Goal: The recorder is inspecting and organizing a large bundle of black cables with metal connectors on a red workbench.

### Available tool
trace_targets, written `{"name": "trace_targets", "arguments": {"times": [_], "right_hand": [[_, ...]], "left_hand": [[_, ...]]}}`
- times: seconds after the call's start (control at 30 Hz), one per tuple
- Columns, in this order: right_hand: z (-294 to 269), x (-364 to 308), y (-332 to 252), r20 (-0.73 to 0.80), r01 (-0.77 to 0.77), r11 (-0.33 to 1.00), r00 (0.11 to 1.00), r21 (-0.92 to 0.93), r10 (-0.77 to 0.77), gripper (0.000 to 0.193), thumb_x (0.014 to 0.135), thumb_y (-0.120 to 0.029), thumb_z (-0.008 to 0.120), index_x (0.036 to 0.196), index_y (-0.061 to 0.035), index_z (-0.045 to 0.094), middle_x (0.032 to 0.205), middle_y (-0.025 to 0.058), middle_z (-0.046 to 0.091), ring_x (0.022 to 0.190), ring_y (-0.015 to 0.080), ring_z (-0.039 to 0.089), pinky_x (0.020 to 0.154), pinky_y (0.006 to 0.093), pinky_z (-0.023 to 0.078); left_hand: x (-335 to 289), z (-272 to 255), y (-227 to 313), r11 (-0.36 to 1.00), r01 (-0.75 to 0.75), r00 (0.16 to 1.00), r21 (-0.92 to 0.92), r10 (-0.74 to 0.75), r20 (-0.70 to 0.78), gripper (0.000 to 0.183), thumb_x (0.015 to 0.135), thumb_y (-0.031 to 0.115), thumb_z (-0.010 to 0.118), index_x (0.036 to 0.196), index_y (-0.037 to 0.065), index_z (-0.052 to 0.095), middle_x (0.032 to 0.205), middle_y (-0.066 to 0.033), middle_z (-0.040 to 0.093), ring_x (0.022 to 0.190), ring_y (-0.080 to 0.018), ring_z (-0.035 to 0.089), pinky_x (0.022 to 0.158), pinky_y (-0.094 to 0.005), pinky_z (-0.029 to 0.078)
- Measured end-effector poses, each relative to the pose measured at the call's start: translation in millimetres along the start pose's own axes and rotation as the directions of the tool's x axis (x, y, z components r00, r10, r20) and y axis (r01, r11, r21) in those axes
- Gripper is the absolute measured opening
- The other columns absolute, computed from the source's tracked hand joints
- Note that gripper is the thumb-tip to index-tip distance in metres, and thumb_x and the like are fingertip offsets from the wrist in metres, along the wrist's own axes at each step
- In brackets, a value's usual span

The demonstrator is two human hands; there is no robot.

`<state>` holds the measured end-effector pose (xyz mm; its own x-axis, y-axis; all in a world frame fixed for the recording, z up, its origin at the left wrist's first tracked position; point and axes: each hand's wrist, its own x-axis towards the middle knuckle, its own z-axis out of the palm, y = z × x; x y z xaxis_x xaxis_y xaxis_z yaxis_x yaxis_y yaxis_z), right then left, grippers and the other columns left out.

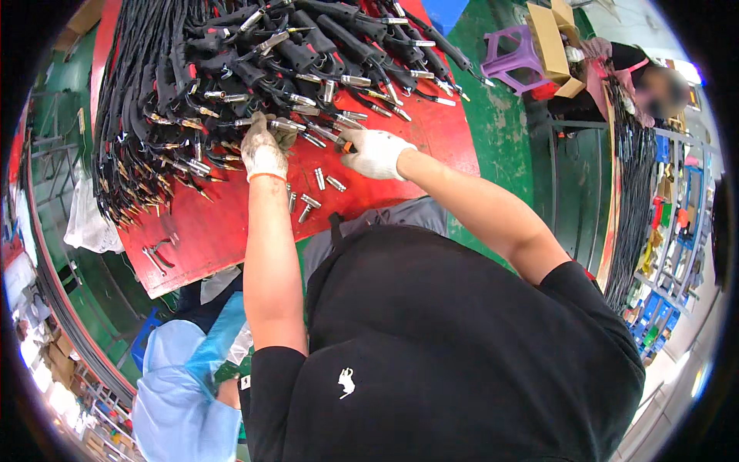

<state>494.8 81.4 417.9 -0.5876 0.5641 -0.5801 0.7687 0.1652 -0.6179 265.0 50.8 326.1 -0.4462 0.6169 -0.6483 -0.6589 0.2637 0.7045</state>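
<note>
A large heap of black welding torches (296,54) with red triggers and bare metal tips covers the far part of the red table (431,146). My left hand (265,150), in a white knit glove with grey, worn fingertips, is closed round the metal front end of one torch at the heap's near edge. Just right of it, my gloved right hand (376,154) grips an orange-handled tool (348,147); its working end is hard to make out. Several loose silver nozzles (320,179) lie on the table between my forearms.
At the table's near left corner lie small pliers (162,250) and a wrench (152,260). A person in light blue (185,385) is at lower left. To the right stand a purple stool (514,58), a cardboard box (553,46) and another person beside a bench of black cables (633,192).
</note>
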Motion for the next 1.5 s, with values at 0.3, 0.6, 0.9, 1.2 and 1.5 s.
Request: {"name": "trace_targets", "arguments": {"times": [0.3, 0.6, 0.9, 1.2, 1.5], "right_hand": [[2, 13, -18, 0.089, 0.047, 0.992, 0.995, -0.114, -0.037, 0.035, 0.085, -0.024, 0.054, 0.110, -0.0019, 0.066, 0.109, 0.0279, 0.069, 0.107, 0.0413, 0.065, 0.092, 0.0469, 0.050], [2, 20, -21, 0.092, 0.035, 0.983, 0.996, -0.180, -0.018, 0.038, 0.086, -0.025, 0.053, 0.115, -0.0022, 0.064, 0.111, 0.0283, 0.069, 0.108, 0.0407, 0.066, 0.093, 0.0469, 0.050], [10, 17, -29, -0.073, 0.023, 0.955, 0.996, -0.296, -0.046, 0.036, 0.089, -0.024, 0.050, 0.115, -0.0032, 0.064, 0.112, 0.0258, 0.070, 0.108, 0.0401, 0.067, 0.093, 0.0488, 0.051], [26, 34, -4, -0.079, 0.182, 0.976, 0.978, -0.115, -0.192, 0.035, 0.094, -0.025, 0.058, 0.124, -0.0068, 0.060, 0.096, 0.0183, 0.071, 0.085, 0.0341, 0.070, 0.074, 0.0449, 0.055], [42, 38, 32, -0.335, 0.378, 0.926, 0.870, -0.019, -0.362, 0.018, 0.095, -0.029, 0.063, 0.093, -0.0126, 0.057, 0.072, 0.0007, 0.054, 0.052, 0.0104, 0.047, 0.044, 0.0312, 0.036]], "left_hand": [[-1, -7, 3, 1.000, -0.026, 0.999, 0.004, 0.026, 0.046, 0.035, 0.104, 0.040, 0.054, 0.102, 0.006, 0.060, 0.085, -0.0103, 0.069, 0.068, -0.0229, 0.068, 0.061, -0.0361, 0.059], [-9, -1, 7, 1.000, -0.018, 1.000, 0.026, 0.018, -0.021, 0.035, 0.104, 0.039, 0.054, 0.100, 0.005, 0.062, 0.084, -0.0102, 0.070, 0.066, -0.0215, 0.068, 0.061, -0.0344, 0.059], [-7, -4, 6, 0.995, -0.019, 1.000, 0.102, 0.021, -0.017, 0.038, 0.104, 0.042, 0.054, 0.098, 0.005, 0.063, 0.081, -0.0086, 0.070, 0.063, -0.0201, 0.067, 0.056, -0.0323, 0.057], [6, 6, -2, 0.993, -0.102, 0.987, -0.064, 0.093, -0.132, 0.039, 0.103, 0.036, 0.054, 0.089, 0.002, 0.065, 0.077, -0.0106, 0.068, 0.057, -0.0206, 0.064, 0.050, -0.0335, 0.055], [18, 28, -14, 1.000, -0.023, 0.946, -0.012, 0.018, -0.322, 0.031, 0.097, 0.028, 0.062, 0.095, -0.002, 0.068, 0.088, -0.0130, 0.072, 0.077, -0.0245, 0.070, 0.069, -0.0382, 0.060]]}}
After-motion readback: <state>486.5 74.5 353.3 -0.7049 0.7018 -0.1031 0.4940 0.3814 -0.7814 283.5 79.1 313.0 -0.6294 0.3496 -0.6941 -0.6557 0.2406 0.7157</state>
